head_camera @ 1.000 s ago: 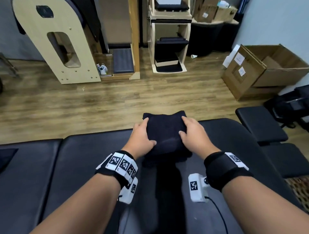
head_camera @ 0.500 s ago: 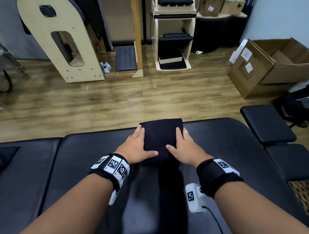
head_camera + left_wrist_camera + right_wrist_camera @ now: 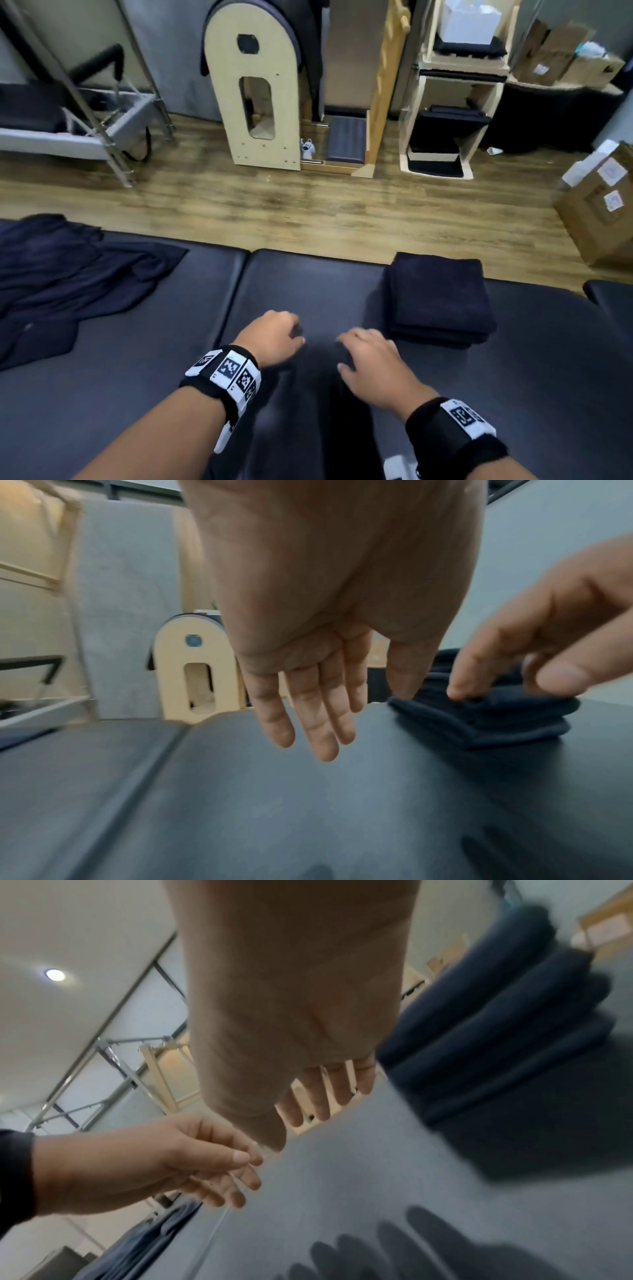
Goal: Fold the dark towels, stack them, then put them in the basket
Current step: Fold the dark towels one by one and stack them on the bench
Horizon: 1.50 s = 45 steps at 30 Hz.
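**Both hands free between stack and loose towels**

Stack [image 3: 440, 298] of folded towels sits near the worktop [image 3: 308, 291] far edge, right of centre. Unfolded towels [image 3: 61, 274] heaped at far-left corner. Left hand [image 3: 274, 337] and right hand [image 3: 368, 359] hover near the front edge, fingers relaxed, empty. Likely next: take one loose towel, spread flat at centre, match corners before folding. Basket not visible.

Pilates studio: ladder barrel [image 3: 260, 85], padded tables [image 3: 308, 291].

Both forearms reach forward side by side; the left hand [image 3: 274, 337] and right hand [image 3: 371, 366] hover empty, fingers loosely relaxed
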### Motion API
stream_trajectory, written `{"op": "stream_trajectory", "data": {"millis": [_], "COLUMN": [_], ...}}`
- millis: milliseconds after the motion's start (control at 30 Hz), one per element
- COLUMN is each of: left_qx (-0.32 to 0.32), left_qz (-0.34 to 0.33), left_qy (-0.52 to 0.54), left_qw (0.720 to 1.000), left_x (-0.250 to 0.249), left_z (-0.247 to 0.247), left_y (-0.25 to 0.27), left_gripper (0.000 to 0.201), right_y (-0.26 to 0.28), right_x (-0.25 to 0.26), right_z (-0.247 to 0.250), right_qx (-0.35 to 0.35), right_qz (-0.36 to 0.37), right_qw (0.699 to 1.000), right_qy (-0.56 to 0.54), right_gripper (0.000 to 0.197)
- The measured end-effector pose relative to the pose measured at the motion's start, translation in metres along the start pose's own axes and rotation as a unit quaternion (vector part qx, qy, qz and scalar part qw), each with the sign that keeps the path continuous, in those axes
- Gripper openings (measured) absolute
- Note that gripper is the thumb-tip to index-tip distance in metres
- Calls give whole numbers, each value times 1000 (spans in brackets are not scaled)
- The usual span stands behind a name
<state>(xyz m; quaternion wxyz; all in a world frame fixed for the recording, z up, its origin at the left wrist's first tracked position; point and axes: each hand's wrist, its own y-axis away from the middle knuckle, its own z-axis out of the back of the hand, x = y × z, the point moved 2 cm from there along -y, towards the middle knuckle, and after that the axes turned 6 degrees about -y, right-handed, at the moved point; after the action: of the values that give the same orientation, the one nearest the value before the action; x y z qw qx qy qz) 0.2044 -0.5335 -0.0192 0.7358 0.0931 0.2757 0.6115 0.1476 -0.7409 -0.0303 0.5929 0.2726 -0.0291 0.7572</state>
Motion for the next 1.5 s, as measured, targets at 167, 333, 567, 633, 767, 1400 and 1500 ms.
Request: {"op": "stream_trajectory", "data": {"millis": [167,333,567,633,767,1400,1500], "left_qx": [-17,-46,-153,-139,-52,-392,-316], "left_qz": [50,105,229,289,313,23,-121], "left_qy": [11,6,-81,-92,-105,79,95], "left_qw": [999,993,958,943,943,916,936], "left_x": [129,282,475,513,558,571,511], "left_z": [11,33,56,56,41,78,96], "left_y": [32,68,133,145,154,201,217], "left_gripper": [26,26,29,36,39,31,29], "right_y": [-44,-84,-119,-129,-147,-204,-203], "right_x": [84,180,297,324,367,508,537], "right_z": [-53,-86,-114,-123,-135,-165,-166], "right_qx": [80,104,137,144,163,132,103], "right_qz": [-14,-3,32,38,62,163,207], "right_qw": [994,992,989,988,985,977,969], "right_qy": [-69,-65,-48,-34,-6,-37,-87], "right_gripper": [44,38,22,23,25,54,75]}}
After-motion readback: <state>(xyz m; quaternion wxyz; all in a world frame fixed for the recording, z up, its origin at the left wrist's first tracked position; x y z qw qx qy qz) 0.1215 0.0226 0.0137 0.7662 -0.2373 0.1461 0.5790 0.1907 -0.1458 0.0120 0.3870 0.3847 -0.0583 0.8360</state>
